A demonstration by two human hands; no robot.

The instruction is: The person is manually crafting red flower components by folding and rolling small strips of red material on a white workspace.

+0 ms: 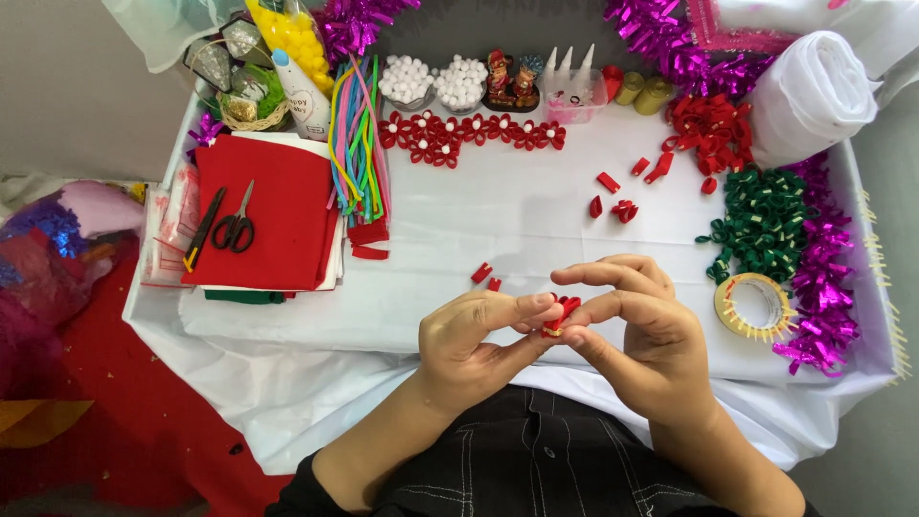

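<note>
My left hand and my right hand meet near the table's front edge, and together they pinch a small red felt flower piece between thumbs and fingertips. Two small red felt loops lie on the white tablecloth just beyond my left hand. Further out, to the right, lie a few more red loops. A row of finished red felt flowers with white centres stretches across the back of the table.
Red felt sheets with scissors and a cutter lie at left. Coloured pipe cleaners sit beside them. Green loops, a tape roll, magenta tinsel and a white fabric roll fill the right side.
</note>
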